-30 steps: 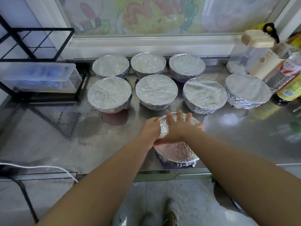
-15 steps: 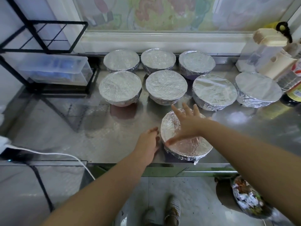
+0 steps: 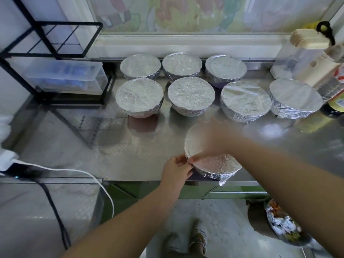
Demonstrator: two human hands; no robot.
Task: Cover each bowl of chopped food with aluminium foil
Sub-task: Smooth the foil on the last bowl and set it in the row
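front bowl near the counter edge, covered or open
Covered: foil spans the top of the front bowl and wraps down its side.

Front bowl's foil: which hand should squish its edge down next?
Left. The left hand pinches the foil at the front bowl's near-left rim, while the right hand lies on top, steadying it.

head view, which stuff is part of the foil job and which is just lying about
Job: near bowl, left hand pinching its foil edge, right hand pressing on top, seven covered bowls behind.
Lying about: rack, plastic box, cable, bottles.
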